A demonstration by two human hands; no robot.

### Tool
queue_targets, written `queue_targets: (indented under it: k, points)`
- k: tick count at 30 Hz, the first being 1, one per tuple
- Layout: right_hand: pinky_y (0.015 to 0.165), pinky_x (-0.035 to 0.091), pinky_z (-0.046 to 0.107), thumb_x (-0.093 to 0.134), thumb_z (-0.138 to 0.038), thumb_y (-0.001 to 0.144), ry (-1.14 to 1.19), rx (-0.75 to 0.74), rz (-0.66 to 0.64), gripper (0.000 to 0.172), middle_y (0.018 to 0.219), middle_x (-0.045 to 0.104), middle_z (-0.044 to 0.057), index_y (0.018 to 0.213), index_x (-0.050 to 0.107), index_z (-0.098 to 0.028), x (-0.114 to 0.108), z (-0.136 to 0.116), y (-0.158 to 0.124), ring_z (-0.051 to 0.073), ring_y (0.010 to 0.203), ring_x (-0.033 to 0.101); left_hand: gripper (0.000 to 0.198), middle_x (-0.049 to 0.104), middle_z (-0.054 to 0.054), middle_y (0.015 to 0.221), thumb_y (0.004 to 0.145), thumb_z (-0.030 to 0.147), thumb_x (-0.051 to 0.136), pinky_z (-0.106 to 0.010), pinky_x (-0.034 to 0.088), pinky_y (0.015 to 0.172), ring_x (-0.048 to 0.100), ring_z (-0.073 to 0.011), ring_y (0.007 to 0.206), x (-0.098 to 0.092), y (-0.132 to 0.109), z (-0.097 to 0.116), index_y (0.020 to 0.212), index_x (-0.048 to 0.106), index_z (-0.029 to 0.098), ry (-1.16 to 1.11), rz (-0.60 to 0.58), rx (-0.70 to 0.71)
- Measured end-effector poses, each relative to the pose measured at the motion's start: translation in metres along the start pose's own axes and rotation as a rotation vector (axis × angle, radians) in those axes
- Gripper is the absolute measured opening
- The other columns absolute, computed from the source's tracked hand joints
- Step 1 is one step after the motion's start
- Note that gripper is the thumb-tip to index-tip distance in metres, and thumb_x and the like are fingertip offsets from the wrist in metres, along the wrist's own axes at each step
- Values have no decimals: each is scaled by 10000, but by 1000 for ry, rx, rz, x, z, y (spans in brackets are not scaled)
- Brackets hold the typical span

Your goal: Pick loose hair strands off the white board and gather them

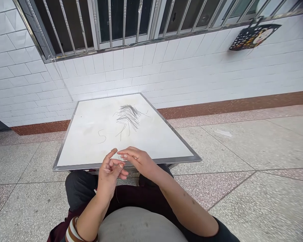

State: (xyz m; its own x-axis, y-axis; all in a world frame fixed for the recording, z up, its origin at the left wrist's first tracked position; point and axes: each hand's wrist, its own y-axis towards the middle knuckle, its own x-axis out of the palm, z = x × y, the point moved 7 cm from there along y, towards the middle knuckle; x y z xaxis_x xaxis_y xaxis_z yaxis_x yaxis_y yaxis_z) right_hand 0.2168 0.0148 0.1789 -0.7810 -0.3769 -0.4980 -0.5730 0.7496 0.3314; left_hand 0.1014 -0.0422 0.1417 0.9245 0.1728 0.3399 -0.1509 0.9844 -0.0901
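Just over the near edge of the white table point(88, 148), my left hand point(111, 169) pinches a thin, wire-like strand point(116, 194) between thumb and index finger. Its tail hangs below the hand toward my lap. Close beside it, my right hand point(136, 159) comes in from the right, palm down, with thumb and fingertips drawn together around a short upper stretch of the strand. Its exact grip is too fine to make out clearly. Farther back on the tabletop lies a loose pile of dark thin strands point(128, 116), many bent. One curled strand point(102, 136) rests apart, left of the pile.
The table has a grey metal rim point(176, 134) and stands near a white tiled wall point(111, 74). Above are barred windows point(123, 23). A patterned bag point(255, 36) hangs from the bars at right. A white scrap point(223, 133) lies on the speckled floor point(280, 144).
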Motion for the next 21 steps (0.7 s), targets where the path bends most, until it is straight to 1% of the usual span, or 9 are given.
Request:
queue_targets:
  k: [1, 3, 5, 8, 10, 12, 15, 18, 21]
  points:
    - [794, 524, 309, 406, -317, 983, 66, 38, -17, 296, 973, 674, 47, 1144, 642, -241, -2, 4, 0, 156, 882, 642, 686, 669, -29, 852, 715, 370, 772, -221, 534, 510, 666, -131, 588, -1, -1, 1, 1325, 497, 220, 5, 6, 1]
    - [820, 524, 321, 375, -358, 991, 147, 92, -9, 335, 977, 686, 50, 1165, 630, -227, -8, 9, 1, 160, 906, 643, 689, 679, -37, 856, 715, 366, 771, -215, 529, 503, 673, -136, 593, -1, -2, 4, 1326, 493, 212, 17, 13, 1]
    - [824, 516, 321, 402, -370, 978, 151, 121, -5, 325, 985, 691, 51, 1146, 637, -220, -11, 9, 1, 164, 913, 640, 689, 678, -33, 846, 722, 364, 764, -216, 530, 503, 673, -137, 593, -1, -3, 5, 1332, 483, 210, 28, 13, 6]
    - [754, 512, 288, 546, -335, 903, 115, 180, -54, 243, 952, 698, 36, 1084, 660, -219, -8, 7, 1, 158, 836, 641, 683, 666, -18, 826, 729, 364, 757, -225, 538, 514, 671, -137, 596, 1, -3, 5, 1335, 478, 216, 39, 2, 17]
    - [706, 503, 264, 589, -291, 868, 95, 193, -73, 197, 923, 699, 26, 1025, 679, -215, -5, 4, 1, 146, 782, 635, 676, 659, -13, 824, 736, 369, 750, -225, 537, 511, 669, -135, 590, 2, -3, 4, 1336, 474, 221, 49, -13, 23]
    - [693, 490, 256, 564, -256, 878, 48, 146, -73, 167, 908, 693, 24, 976, 692, -214, -4, -1, 2, 140, 773, 626, 665, 659, -18, 849, 761, 383, 725, -219, 526, 494, 663, -127, 567, 2, -3, 4, 1350, 455, 230, 63, -35, 26]
    - [668, 472, 249, 523, -231, 906, -42, 35, -83, 170, 878, 668, 22, 958, 685, -220, -2, -8, 3, 132, 753, 611, 652, 655, -23, 903, 805, 411, 675, -205, 498, 459, 651, -109, 521, 3, -3, 3, 1380, 408, 257, 85, -64, 36]
    - [643, 470, 237, 505, -231, 929, -82, -34, -90, 152, 848, 642, 16, 947, 656, -218, 0, -9, 3, 121, 713, 598, 655, 650, -14, 885, 828, 433, 643, -198, 472, 430, 617, -89, 466, 3, -2, 4, 1401, 375, 261, 105, -81, 50]
    - [673, 476, 245, 493, -221, 945, -158, -112, -86, 155, 854, 631, 21, 934, 647, -214, 0, -12, 2, 129, 748, 597, 660, 650, -9, 861, 846, 438, 619, -202, 457, 414, 584, -78, 426, 4, -2, 4, 1421, 348, 258, 117, -115, 39]
